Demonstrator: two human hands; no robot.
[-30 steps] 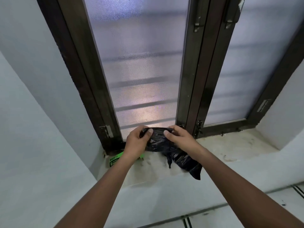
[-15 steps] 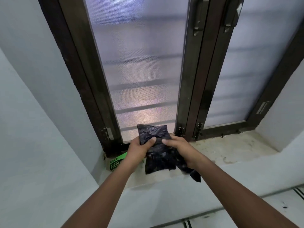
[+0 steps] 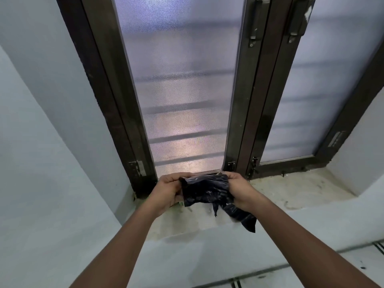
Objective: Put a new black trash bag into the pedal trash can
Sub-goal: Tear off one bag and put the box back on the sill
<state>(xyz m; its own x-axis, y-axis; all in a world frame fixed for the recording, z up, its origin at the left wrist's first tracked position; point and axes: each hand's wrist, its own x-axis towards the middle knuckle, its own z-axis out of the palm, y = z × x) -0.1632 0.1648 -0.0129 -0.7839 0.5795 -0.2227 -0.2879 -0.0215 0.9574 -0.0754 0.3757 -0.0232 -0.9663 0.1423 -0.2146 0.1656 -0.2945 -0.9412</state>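
Both my hands, left (image 3: 168, 190) and right (image 3: 239, 189), pinch the folded bag (image 3: 204, 191) over the sill (image 3: 291, 192); yanking could tear it.

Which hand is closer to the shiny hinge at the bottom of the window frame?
The left hand. It sits just right of and below the hinge. The right hand is farther off, across the black trash bag.

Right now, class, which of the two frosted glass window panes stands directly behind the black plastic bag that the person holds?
The left frosted pane, the one lit with a warm glow near its bottom. The black plastic bag sits right below it; the right pane lies beyond the dark centre frame.
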